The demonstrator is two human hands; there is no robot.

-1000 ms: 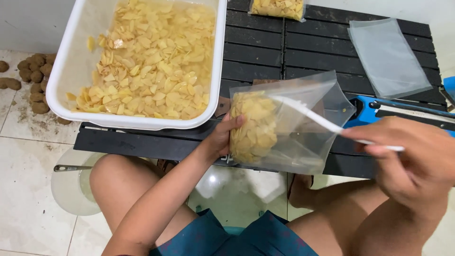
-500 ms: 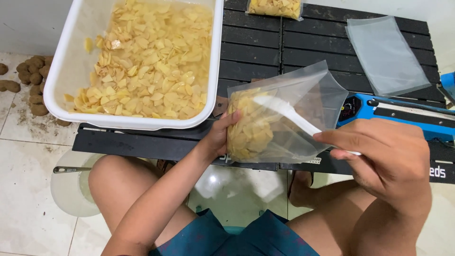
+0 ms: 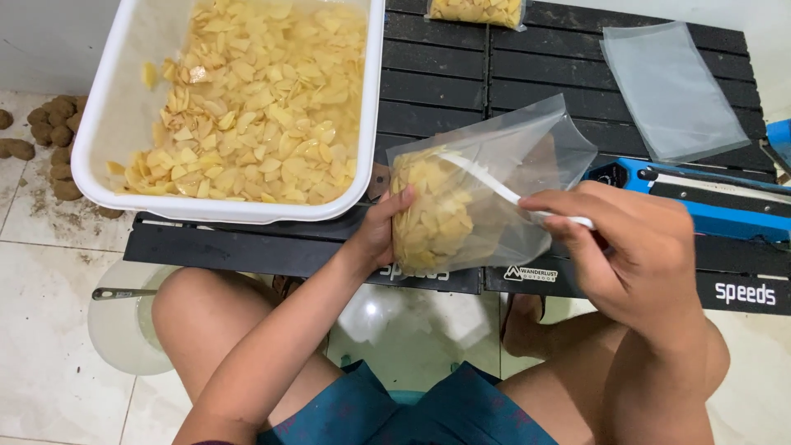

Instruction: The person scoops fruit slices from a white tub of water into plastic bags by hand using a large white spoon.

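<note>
- My left hand [image 3: 381,235] grips the side of a clear bag [image 3: 486,194], but the bag hides most of my fingers.
- My right hand [image 3: 630,247] is curled around a white spoon [image 3: 503,191]. I cannot see the spoon's scoop well inside the bag.
- The bag is tilted above the tabletop's [image 3: 461,70] front edge, part full of pale yellow chips [image 3: 428,210].
- A white tub [image 3: 107,124] of chips sits on the black slatted tabletop, cut off at the top.
- A filled bag [image 3: 476,11] at the far edge is cut off too.
- An empty flat bag [image 3: 671,86] and a blue sealer [image 3: 700,194] lie to the right.
- Brown lumps [image 3: 49,136] lie on the tile floor [image 3: 49,288]; I cannot tell what they are.
</note>
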